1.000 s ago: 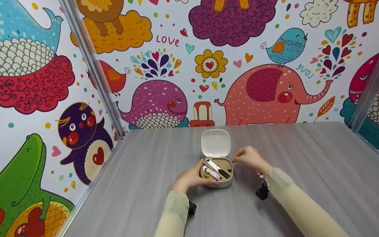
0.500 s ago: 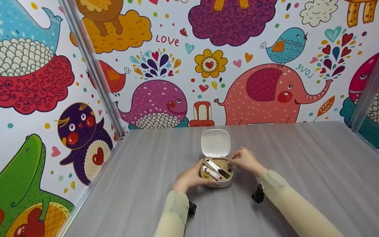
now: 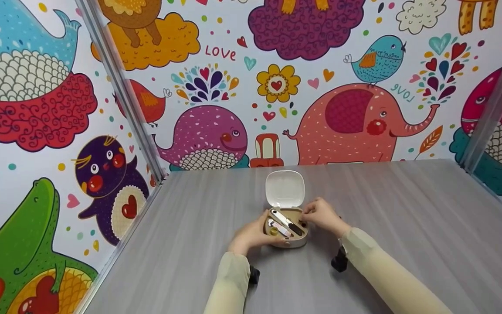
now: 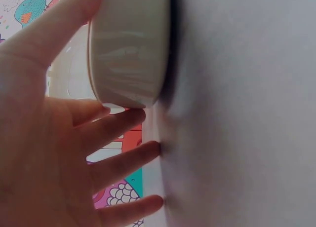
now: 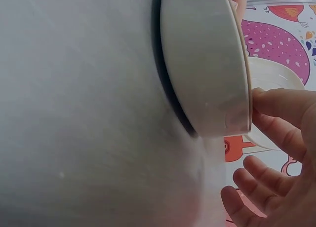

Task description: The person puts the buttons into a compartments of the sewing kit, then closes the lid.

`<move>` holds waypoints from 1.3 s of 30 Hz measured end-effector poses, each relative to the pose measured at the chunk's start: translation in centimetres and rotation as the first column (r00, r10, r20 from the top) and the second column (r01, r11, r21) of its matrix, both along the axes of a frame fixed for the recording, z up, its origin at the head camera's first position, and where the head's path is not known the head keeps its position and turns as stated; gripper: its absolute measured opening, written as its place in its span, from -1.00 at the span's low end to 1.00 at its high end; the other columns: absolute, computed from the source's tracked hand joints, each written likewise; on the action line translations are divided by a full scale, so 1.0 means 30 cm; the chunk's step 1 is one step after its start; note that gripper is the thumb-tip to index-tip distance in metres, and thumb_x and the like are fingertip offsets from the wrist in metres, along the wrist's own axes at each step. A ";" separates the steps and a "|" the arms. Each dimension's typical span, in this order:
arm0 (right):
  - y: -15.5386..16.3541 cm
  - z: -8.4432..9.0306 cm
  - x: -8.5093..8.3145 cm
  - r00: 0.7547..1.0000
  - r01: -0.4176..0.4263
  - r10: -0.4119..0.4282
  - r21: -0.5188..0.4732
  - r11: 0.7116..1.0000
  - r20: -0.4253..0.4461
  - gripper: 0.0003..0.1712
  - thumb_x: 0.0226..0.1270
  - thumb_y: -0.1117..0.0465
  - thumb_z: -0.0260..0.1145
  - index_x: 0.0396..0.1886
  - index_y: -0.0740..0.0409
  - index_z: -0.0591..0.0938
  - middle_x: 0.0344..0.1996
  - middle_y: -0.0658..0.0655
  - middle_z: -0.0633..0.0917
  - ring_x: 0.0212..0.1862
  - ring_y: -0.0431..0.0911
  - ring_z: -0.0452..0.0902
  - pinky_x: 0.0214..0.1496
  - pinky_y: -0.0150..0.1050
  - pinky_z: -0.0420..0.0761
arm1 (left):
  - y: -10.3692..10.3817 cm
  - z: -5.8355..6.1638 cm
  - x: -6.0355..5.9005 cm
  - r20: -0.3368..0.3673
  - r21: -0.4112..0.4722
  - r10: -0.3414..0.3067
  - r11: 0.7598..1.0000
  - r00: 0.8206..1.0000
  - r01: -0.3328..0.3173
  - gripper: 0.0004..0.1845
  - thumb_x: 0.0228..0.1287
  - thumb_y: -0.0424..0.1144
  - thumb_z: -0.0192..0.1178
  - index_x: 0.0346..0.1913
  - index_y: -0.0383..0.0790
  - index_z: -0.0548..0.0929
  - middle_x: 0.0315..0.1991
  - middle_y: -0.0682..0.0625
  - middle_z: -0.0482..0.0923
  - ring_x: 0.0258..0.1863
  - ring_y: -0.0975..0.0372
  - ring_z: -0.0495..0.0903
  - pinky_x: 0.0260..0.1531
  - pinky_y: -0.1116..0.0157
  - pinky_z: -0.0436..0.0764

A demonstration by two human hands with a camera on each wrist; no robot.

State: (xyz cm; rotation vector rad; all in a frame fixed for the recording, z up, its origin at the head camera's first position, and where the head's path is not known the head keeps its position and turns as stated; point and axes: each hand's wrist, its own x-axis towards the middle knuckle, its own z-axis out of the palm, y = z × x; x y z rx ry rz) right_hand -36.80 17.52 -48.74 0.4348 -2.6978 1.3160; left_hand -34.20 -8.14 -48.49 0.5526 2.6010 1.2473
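Note:
A small white box (image 3: pixel 292 245) stands on the table, its hinged lid (image 3: pixel 285 189) raised. My left hand (image 3: pixel 251 235) grips its left side, thumb along the front. In the left wrist view, the index fingertip meets the box wall (image 4: pixel 131 44) and other fingers spread behind. Inside lie a long white-and-black tool (image 3: pixel 283 219), a pinkish-white piece (image 3: pixel 280 228) and a small gold-coloured round piece (image 3: pixel 274 231). My right hand (image 3: pixel 325 216) has thumb and index at the right rim, tips dipping inside; I cannot tell whether they pinch anything. Its remaining fingers curl loosely in the right wrist view.
The grey table (image 3: pixel 190 261) runs back to a wall (image 3: pixel 273 109) covered in cartoon animals. Metal posts (image 3: pixel 122 87) edge the left and right corners. A black wrist camera (image 3: pixel 339 260) hangs under the right cuff, another (image 3: pixel 254 275) beside the left.
My right hand has moved left, from beside the box to its right rim, with fingertips now over the inside. The left hand and box have stayed put.

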 end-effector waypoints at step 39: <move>-0.017 -0.024 0.012 0.998 0.057 -0.057 -0.028 0.998 -0.013 -0.86 0.20 0.34 0.59 -0.40 0.39 0.82 -0.22 0.19 0.65 -0.13 0.02 0.58 -0.03 -0.12 0.59 | 0.000 -0.003 -0.006 -0.014 -0.053 0.005 0.999 1.000 -0.006 0.22 0.20 0.00 0.63 0.74 -0.42 0.13 0.57 -0.44 0.40 0.48 -0.28 0.50 0.47 -0.22 0.48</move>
